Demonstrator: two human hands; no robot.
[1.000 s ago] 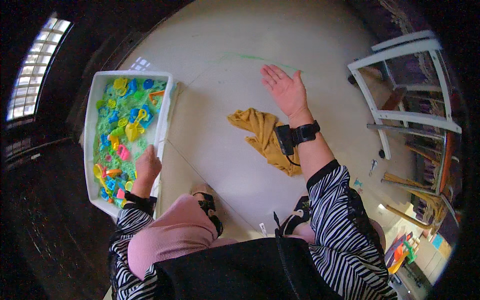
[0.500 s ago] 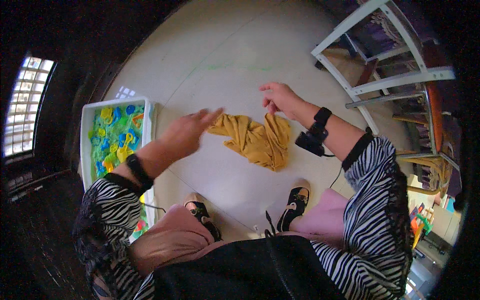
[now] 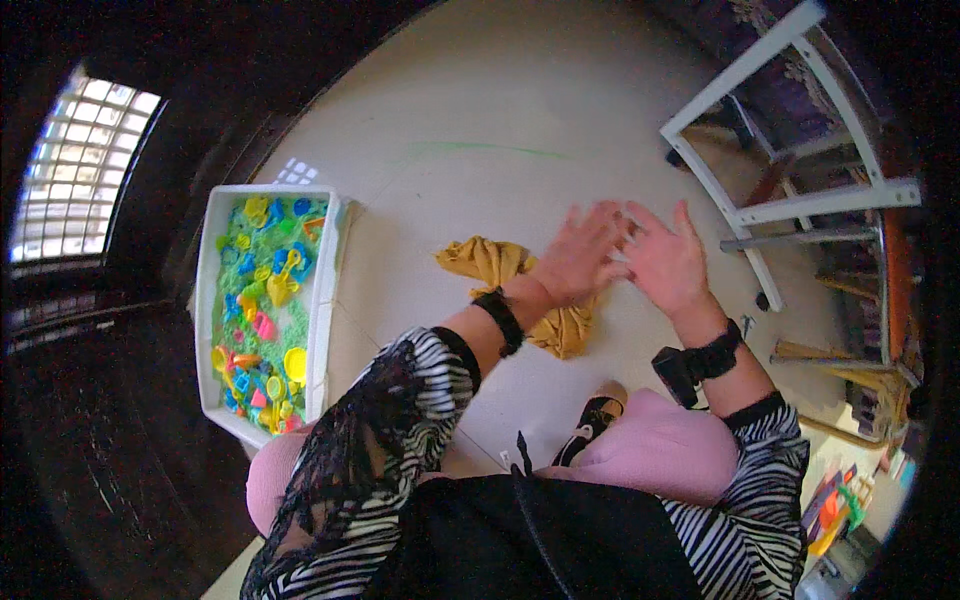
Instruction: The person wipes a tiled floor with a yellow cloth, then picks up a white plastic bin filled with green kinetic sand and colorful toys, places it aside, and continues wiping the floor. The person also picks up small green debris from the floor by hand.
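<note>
A crumpled mustard-yellow cloth [image 3: 562,332] lies on the pale floor in front of my feet. Over it, my left hand [image 3: 578,258] reaches across to the right, fingers apart and somewhat blurred, hiding the cloth's middle. My right hand [image 3: 662,262] is raised just to the right of it, palm showing and fingers spread. The fingertips of both hands meet or overlap; whether they touch I cannot tell. Neither hand holds anything. Dark straps circle both wrists, and a small black device sits at the right one.
At the left stands a white tray [image 3: 328,290] with green sand and several colourful toys. A white metal frame [image 3: 752,214] and stacked wooden-legged furniture [image 3: 840,372] stand at the right. A green smear [image 3: 480,147] marks the floor farther out.
Both hands have left the cloth's edges and come together over its right side. My left hand moved far to the right; my right hand turned and its fingers spread. The view shifted slightly.
</note>
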